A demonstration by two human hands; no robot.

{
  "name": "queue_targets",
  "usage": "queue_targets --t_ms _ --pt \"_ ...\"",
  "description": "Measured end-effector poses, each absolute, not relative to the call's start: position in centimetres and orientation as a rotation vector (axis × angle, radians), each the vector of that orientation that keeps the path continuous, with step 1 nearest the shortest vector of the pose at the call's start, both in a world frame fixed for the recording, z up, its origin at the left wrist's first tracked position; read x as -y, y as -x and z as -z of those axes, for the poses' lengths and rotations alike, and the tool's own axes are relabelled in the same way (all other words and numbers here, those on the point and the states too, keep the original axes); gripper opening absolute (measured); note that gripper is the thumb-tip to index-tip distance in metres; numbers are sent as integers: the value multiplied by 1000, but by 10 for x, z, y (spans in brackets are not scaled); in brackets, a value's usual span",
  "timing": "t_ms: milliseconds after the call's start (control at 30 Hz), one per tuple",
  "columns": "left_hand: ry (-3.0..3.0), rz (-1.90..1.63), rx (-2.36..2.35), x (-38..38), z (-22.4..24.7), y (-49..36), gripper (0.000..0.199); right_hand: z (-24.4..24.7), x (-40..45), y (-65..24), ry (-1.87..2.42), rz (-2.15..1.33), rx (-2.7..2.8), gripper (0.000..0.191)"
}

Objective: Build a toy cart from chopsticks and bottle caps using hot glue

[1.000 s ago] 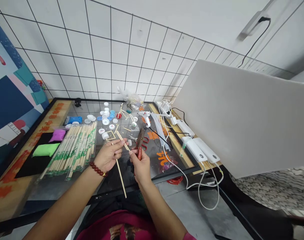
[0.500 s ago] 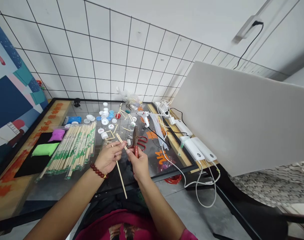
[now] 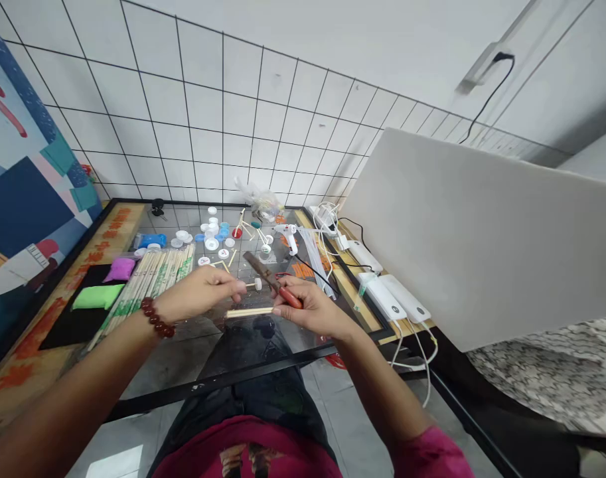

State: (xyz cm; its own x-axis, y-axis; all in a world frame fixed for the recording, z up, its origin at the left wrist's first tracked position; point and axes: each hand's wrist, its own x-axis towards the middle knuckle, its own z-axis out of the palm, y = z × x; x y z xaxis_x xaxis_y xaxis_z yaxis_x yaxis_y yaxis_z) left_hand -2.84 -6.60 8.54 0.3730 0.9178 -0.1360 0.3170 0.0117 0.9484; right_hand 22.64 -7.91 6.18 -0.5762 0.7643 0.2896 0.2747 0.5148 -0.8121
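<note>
My right hand (image 3: 307, 307) is closed around the red handle of rusty-jawed pliers (image 3: 263, 272), whose jaws point up and to the left. Under the pliers it also grips pale wooden sticks (image 3: 249, 313), lying side by side and pointing left. My left hand (image 3: 218, 287), wearing a dark red bead bracelet, has thumb and forefinger pressed together. Just past its fingertips is a short stick end beside a white bottle cap (image 3: 257, 284); whether the fingers hold that stick I cannot tell. Red-handled scissors (image 3: 283, 274) are mostly hidden behind my right hand.
Bagged chopsticks (image 3: 153, 273) lie left, near green clay (image 3: 97, 297) and purple clay (image 3: 120, 269). Several white and blue caps (image 3: 212, 243) sit farther back. A white glue gun (image 3: 287, 236), glue sticks (image 3: 316, 259), white power banks (image 3: 389, 297) and cables are at the right.
My hands have moved apart, the left leftward and the right rightward. The pliers now tilt left. The long stick has left my left hand's grip; sticks now lie level in my right hand.
</note>
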Motion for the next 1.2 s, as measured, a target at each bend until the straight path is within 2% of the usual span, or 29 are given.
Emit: queue_targets --t_ms 100,200,400,600,733,867,1067,1200 --pt "-1715 -282 -954 65 -84 16 42 -77 73 -222 729 -969 2334 19" --pt "-1765 -244 -850 68 -75 3 47 -80 64 -216 729 -925 2385 27" --pt "-1665 -621 -972 66 -65 4 42 -60 54 -221 804 -1048 2059 25" --pt "-975 -1118 -1002 55 -96 10 29 -25 68 -200 934 -904 1557 34" --pt "-743 -1173 -935 54 -111 1 18 -18 79 -163 913 -733 1424 36" --pt "-675 -1207 -889 60 -103 -10 12 -25 82 -142 876 -583 1461 35" --pt "-629 -1228 -846 67 -86 -15 9 -27 86 -140 865 -477 1473 30" --pt "-598 -1229 -857 69 -87 -13 7 -23 86 -146 857 -411 1493 35"
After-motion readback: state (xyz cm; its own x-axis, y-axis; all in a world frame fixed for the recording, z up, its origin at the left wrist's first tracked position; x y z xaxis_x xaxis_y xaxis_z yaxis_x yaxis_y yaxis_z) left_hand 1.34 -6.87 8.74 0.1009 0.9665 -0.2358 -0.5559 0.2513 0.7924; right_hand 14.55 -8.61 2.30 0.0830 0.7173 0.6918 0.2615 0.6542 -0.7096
